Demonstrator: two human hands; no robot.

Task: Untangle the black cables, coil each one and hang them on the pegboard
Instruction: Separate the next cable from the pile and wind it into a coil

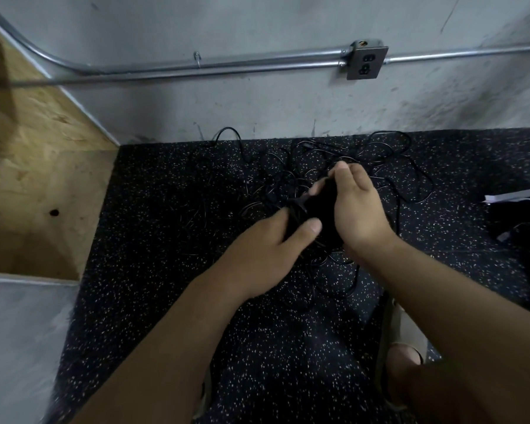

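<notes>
A tangle of thin black cables (318, 154) lies spread on the dark speckled floor mat (172, 240) by the wall. Both hands hold a dense black bundle of cable (315, 206) above the tangle. My left hand (266, 249) grips the bundle's lower left side, thumb on top. My right hand (355, 206) curls round its right side, fingers bent over the top. Loose loops trail from the bundle to the floor. No pegboard is in view.
A plywood box (34, 166) stands at the left against the grey wall. A metal conduit and outlet box (366, 59) run along the wall. A dark object with a white edge (514, 221) lies at the right. A sandalled foot (407, 341) shows below.
</notes>
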